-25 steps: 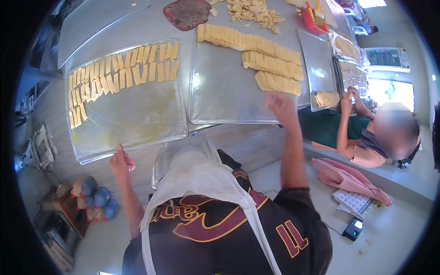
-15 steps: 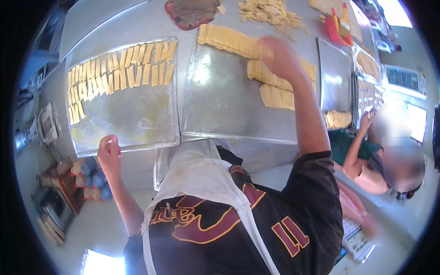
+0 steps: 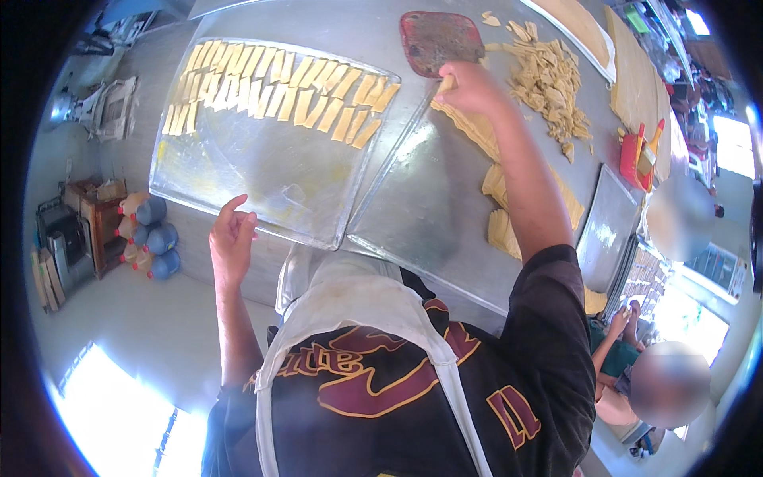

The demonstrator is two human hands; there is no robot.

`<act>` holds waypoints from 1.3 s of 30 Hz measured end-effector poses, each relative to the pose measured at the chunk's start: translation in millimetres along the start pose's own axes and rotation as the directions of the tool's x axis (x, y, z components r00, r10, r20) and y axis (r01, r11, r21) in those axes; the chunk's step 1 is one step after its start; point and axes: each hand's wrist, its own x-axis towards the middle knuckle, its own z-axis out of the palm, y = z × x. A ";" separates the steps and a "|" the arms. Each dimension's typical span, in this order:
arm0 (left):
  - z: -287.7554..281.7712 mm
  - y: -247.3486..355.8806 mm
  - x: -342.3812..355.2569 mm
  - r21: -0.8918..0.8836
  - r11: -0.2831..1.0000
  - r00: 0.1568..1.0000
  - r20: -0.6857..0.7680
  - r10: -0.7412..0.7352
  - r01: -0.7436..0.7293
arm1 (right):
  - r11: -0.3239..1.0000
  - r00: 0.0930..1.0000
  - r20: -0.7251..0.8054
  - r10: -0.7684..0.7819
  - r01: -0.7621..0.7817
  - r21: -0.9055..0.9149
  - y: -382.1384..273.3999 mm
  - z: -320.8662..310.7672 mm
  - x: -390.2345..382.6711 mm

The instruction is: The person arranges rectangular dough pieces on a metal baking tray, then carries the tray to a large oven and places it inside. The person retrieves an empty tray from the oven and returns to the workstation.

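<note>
My right hand (image 3: 474,89) pinches a pale yellow strip of dough (image 3: 447,83) at the far left end of a row of overlapping dough strips (image 3: 467,129). This row and shorter stacks of strips (image 3: 502,232) lie on the right metal tray (image 3: 413,207). My left hand (image 3: 233,237) hovers near the front edge of the left metal tray (image 3: 262,175), its fingers apart and nothing visible in them. Separate dough strips (image 3: 274,87) lie in rows across that tray's far half. Part of the right tray is hidden behind my right forearm.
Beyond my right hand lies a worn red flat board (image 3: 437,41), beside a heap of dough scraps (image 3: 548,83). A red container with brushes (image 3: 638,157) stands farther right, near another tray (image 3: 608,226). A co-worker (image 3: 620,358) is at the lower right.
The view has turned, so the trays appear shifted right and tilted. My right hand has moved from along the stacked row to its left end. The left hand's fingers have spread.
</note>
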 end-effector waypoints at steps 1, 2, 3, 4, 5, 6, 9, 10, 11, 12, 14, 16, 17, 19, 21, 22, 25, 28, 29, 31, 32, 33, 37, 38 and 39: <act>-5.6 -3.5 0.5 -0.011 1.000 1.000 0.006 0.006 -0.005 | 1.000 1.000 0.000 0.010 -0.010 0.023 -5.3 0.6 1.3; -10.6 -6.7 -0.2 -0.050 0.999 1.000 0.022 0.014 -0.013 | 0.999 0.999 -0.007 0.032 -0.032 0.035 -11.5 0.7 2.6; -15.1 -9.8 -0.2 -0.029 1.000 1.000 0.015 0.008 -0.008 | 0.999 1.000 -0.009 -0.005 0.005 0.042 -17.8 -0.4 2.3; -19.4 -12.7 -0.1 -0.037 0.999 1.000 0.017 0.006 -0.005 | 0.999 0.999 -0.017 -0.030 0.031 0.038 -24.4 -2.4 0.6; -23.5 -15.6 0.0 -0.062 0.998 0.999 0.028 -0.015 0.017 | 0.999 0.999 -0.019 -0.045 0.045 0.030 -31.9 -4.4 -1.3; -28.1 -18.6 0.9 -0.043 0.999 1.000 0.019 0.016 -0.015 | 0.998 0.998 -0.035 -0.050 0.052 0.046 -39.2 -7.1 -5.3; -43.6 -26.0 5.1 -0.045 0.998 0.999 0.024 0.036 -0.035 | 0.995 0.997 -0.072 -0.025 0.032 0.096 -63.0 -14.0 -25.0; -48.8 -27.2 7.4 -0.057 0.998 0.999 0.031 0.033 -0.031 | 0.993 0.996 -0.092 -0.010 0.020 0.114 -72.6 -15.1 -31.1; -52.8 -27.2 10.9 -0.069 0.997 0.999 0.037 0.030 -0.027 | 0.992 0.993 -0.118 0.010 0.005 0.130 -83.5 -15.3 -36.3; -56.3 -25.4 15.2 -0.044 0.994 0.993 0.055 0.107 -0.105 | 0.986 0.995 -0.089 -0.051 0.065 0.156 -97.4 -12.4 -40.2; -55.2 -18.0 28.1 0.004 0.967 0.960 0.119 0.253 -0.255 | 0.966 0.989 -0.040 -0.145 0.150 0.212 -130.3 -3.4 -45.8; -50.7 -7.4 49.4 -0.035 0.922 0.904 0.185 0.384 -0.385 | 0.918 0.964 -0.008 -0.266 0.256 0.302 -168.6 9.0 -47.6; -46.1 -3.0 61.4 -0.138 0.921 0.890 0.240 0.388 -0.364 | 0.858 0.928 -0.039 -0.371 0.359 0.368 -189.2 16.5 -46.4; -41.3 -0.3 88.1 -0.385 0.885 0.874 0.294 0.387 -0.263 | 0.776 0.929 -0.100 -0.355 0.353 0.524 -235.6 39.1 -37.7; -56.2 -11.0 116.7 -0.591 0.806 0.860 0.397 0.321 -0.028 | 0.656 0.936 -0.185 -0.300 0.343 0.673 -286.8 70.2 -17.4; -71.9 -22.4 129.4 -0.647 0.752 0.840 0.473 0.266 0.126 | 0.642 0.933 -0.257 -0.252 0.359 0.677 -313.2 87.6 -5.3; -143.2 -70.2 175.3 -0.660 0.695 0.803 0.561 0.204 0.285 | 0.404 0.915 -0.399 -0.058 0.387 0.829 -399.3 147.0 41.1; -220.1 -122.2 226.1 -0.641 0.704 0.805 0.569 0.169 0.306 | 0.532 0.908 -0.413 0.070 0.316 0.785 -479.8 196.6 88.8; -244.5 -138.7 242.7 -0.658 0.690 0.803 0.566 0.187 0.303 | 0.473 0.909 -0.414 0.051 0.343 0.811 -505.6 210.8 106.9; -297.0 -171.5 274.0 -0.658 0.678 0.820 0.554 0.142 0.328 | 0.327 0.920 -0.389 0.044 0.354 0.876 -554.2 236.3 140.2; -321.4 -186.0 289.4 -0.664 0.668 0.823 0.552 0.133 0.337 | 0.296 0.930 -0.363 0.061 0.330 0.896 -575.4 246.7 155.7; -346.4 -200.0 303.2 -0.646 0.695 0.836 0.536 0.118 0.316 | 0.264 0.939 -0.337 0.076 0.306 0.915 -593.9 255.7 169.9; -423.0 -244.1 345.7 -0.564 0.785 0.862 0.501 0.078 0.257 | 0.564 0.977 -0.072 0.200 -0.055 0.824 -638.6 277.8 221.7; -432.5 -250.6 353.5 -0.558 0.787 0.859 0.506 0.073 0.262 | 0.621 0.965 -0.104 0.241 -0.071 0.781 -648.5 284.3 234.5; -439.1 -255.5 359.9 -0.553 0.789 0.857 0.511 0.069 0.267 | 0.671 0.947 -0.167 0.273 -0.063 0.739 -659.3 291.5 247.7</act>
